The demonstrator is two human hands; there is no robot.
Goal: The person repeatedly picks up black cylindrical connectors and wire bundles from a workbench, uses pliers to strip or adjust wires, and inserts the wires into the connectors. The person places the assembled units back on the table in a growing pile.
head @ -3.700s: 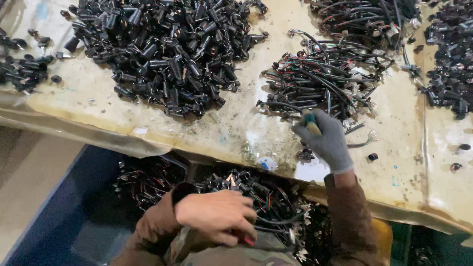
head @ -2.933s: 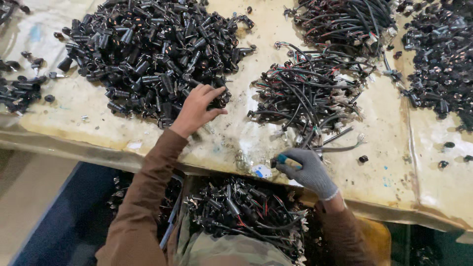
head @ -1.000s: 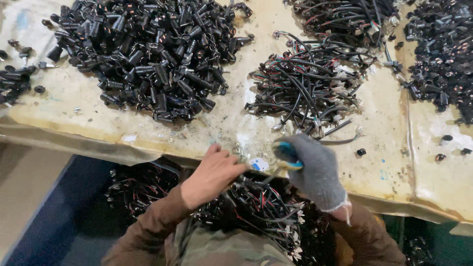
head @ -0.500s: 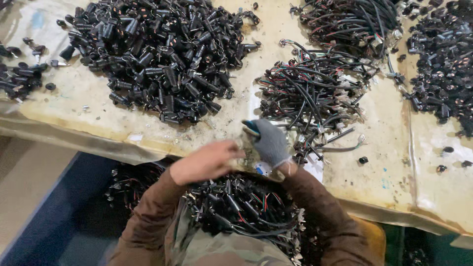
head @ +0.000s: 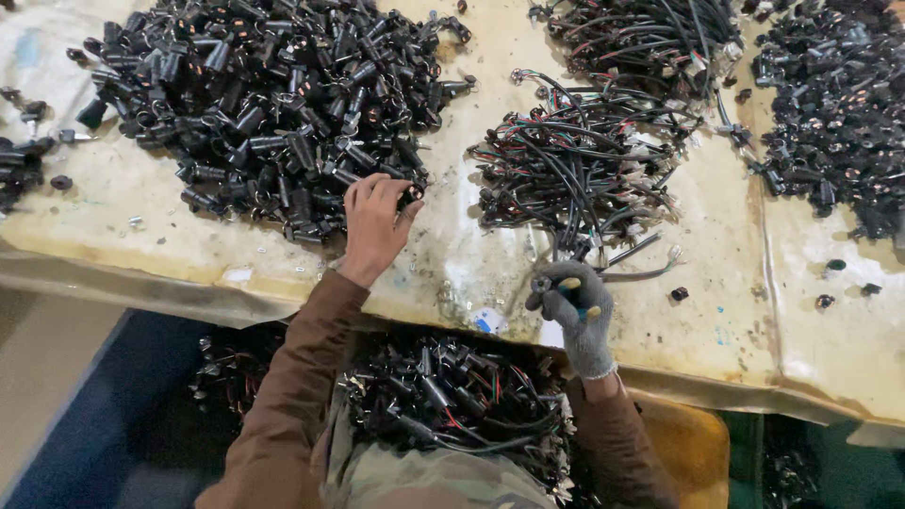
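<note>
My bare left hand [head: 375,224] reaches to the near edge of a big heap of black plastic connector parts [head: 273,104] and pinches one small black part [head: 411,193] between its fingertips. My right hand [head: 573,309], in a grey knit glove, is closed on a small hand tool with a yellow and blue handle [head: 575,294], just below a pile of black wire harnesses [head: 575,165]. On my lap lies a tangle of wired black parts [head: 452,405].
The stained beige table cover [head: 716,283] carries more wire bundles at the back [head: 641,33] and another heap of black parts at the right [head: 839,104]. Loose small parts [head: 830,283] lie to the right. A blue bin [head: 104,415] stands lower left.
My two hands were together at the table's near edge; now the left has gone up to the connector heap and taken a part, and the gloved right has dropped back right with its tool.
</note>
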